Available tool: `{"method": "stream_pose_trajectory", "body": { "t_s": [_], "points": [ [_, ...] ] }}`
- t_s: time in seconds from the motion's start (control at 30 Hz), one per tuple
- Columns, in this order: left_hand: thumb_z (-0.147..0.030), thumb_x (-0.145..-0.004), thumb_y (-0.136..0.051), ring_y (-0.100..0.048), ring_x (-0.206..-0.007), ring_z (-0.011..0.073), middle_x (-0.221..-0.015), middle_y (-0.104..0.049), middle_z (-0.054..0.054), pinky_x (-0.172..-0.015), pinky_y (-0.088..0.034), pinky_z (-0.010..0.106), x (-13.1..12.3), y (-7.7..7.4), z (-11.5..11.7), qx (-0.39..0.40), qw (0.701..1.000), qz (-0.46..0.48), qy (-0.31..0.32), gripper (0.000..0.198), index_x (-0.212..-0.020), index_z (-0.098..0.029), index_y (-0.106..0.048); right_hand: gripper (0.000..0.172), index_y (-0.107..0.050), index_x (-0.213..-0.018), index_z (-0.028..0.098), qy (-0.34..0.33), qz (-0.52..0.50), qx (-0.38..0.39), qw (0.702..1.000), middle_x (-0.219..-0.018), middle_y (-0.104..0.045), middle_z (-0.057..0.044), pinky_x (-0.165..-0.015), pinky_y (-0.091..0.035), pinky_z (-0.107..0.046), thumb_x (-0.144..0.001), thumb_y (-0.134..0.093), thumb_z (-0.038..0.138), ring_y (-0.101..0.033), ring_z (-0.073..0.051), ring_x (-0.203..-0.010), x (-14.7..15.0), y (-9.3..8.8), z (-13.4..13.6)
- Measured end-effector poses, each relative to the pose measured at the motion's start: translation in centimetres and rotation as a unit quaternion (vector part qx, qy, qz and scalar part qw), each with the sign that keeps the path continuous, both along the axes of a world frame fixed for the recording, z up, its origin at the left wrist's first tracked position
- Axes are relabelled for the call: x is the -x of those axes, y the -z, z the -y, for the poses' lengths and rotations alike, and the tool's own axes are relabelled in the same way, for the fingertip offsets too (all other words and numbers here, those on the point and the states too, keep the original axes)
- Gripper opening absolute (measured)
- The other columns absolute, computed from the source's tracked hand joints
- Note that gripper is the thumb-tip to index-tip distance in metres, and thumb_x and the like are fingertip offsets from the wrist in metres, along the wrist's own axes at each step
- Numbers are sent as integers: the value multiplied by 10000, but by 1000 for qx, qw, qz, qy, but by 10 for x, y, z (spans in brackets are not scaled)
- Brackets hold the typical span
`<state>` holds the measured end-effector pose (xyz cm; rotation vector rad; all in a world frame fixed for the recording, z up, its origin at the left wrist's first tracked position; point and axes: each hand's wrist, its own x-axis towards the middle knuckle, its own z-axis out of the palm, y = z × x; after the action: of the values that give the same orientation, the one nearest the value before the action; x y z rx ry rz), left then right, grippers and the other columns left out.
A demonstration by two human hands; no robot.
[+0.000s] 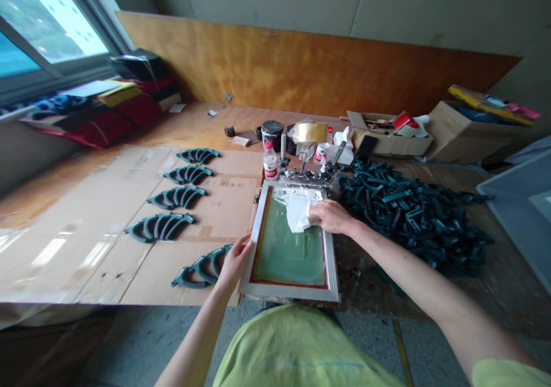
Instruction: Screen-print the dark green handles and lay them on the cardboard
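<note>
At near centre of bench: screen frame (331, 260), aluminium rim, green mesh (288, 255) with red border, lying flat. Left hand (235, 260) closed round frame's left rail, thumb on top. Right hand (331, 216) curled over white rag (297, 209), pressing it onto mesh near far right corner. Left of frame: five dark green curved parts (160, 226) in row on cardboard sheet (86, 243). Right: loose pile of dark parts (413, 215). Far: water bottle (270, 162), black can (272, 131).

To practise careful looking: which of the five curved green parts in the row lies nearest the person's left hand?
The part at the row's near end, right beside the left hand.
</note>
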<state>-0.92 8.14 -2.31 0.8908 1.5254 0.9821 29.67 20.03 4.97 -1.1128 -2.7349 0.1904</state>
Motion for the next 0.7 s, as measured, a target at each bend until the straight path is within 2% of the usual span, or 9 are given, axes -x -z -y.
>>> {"method": "stream_pose_trajectory", "body": {
  "t_s": [0.1, 0.23, 0.3, 0.37, 0.43, 0.5, 0.6, 0.7],
  "points": [
    [-625, -690, -664, -640, -685, 186, -745, -677, 19, -602, -498, 261, 1, -3, 0, 3, 1000, 8, -7, 701, -1220, -170, -609, 153, -679, -819, 184, 65, -27, -70, 995, -796, -685, -55, -765, -416, -300, -792, -560, 91, -577, -200, -835, 10, 13, 0],
    [-606, -691, -678, -641, -659, 172, -765, -687, 21, -591, -504, 257, 2, -6, 0, 8, 999, 28, -14, 710, -1251, -180, -587, 308, -685, -1005, 165, 24, -38, -92, 995, -1036, -705, -82, -822, -430, -317, -787, -513, 34, -586, -204, -914, 8, 31, 28],
    [-594, -700, -680, -648, -676, 173, -771, -691, 22, -605, -511, 258, 1, -8, 1, 10, 1000, 25, -16, 681, -1234, -181, -595, 295, -692, -1006, 190, 6, -39, -65, 997, -1016, -713, -58, -817, -438, -301, -798, -531, 56, -596, -192, -898, 2, 27, 34],
    [-584, -703, -685, -656, -694, 180, -787, -700, 27, -614, -517, 262, -1, -13, 1, 17, 999, 31, -15, 667, -1229, -183, -596, 204, -702, -962, 217, 32, -42, -33, 998, -929, -718, -37, -792, -448, -282, -826, -574, 134, -606, -183, -870, 1, 15, 26],
    [-571, -695, -701, -661, -688, 183, -803, -711, 32, -607, -518, 266, -2, -24, 1, 27, 998, 49, -12, 695, -1261, -189, -572, 196, -696, -1019, 245, 109, -56, -18, 992, -939, -715, -29, -784, -458, -276, -837, -624, 241, -615, -185, -886, 6, 0, 5],
    [-562, -681, -721, -661, -669, 182, -811, -717, 29, -589, -513, 263, -1, -41, 0, 26, 997, 74, -7, 753, -1315, -201, -532, 372, -636, -1187, 283, 195, -62, -8, 979, -1015, -709, -31, -789, -468, -289, -817, -667, 302, -624, -198, -915, 14, -15, -21],
    [-607, -696, -690, -651, -650, 172, -807, -714, 21, -556, -493, 242, 2, -71, -5, 10, 996, 88, -7, 744, -1303, -198, -558, 583, -505, -1354, 316, 263, -57, 5, 963, -1053, -705, -32, -771, -473, -306, -801, -687, 319, -638, -215, -898, 14, -31, -52],
    [-675, -732, -605, -626, -617, 159, -814, -707, 31, -517, -474, 234, 1, -100, -18, -24, 997, 69, -28, 635, -1111, -171, -678, 466, -527, -1321, 285, 322, -103, -22, 941, -1011, -713, -29, -760, -466, -298, -863, -598, 333, -641, -206, -873, -13, -32, -64]
  ]
}}
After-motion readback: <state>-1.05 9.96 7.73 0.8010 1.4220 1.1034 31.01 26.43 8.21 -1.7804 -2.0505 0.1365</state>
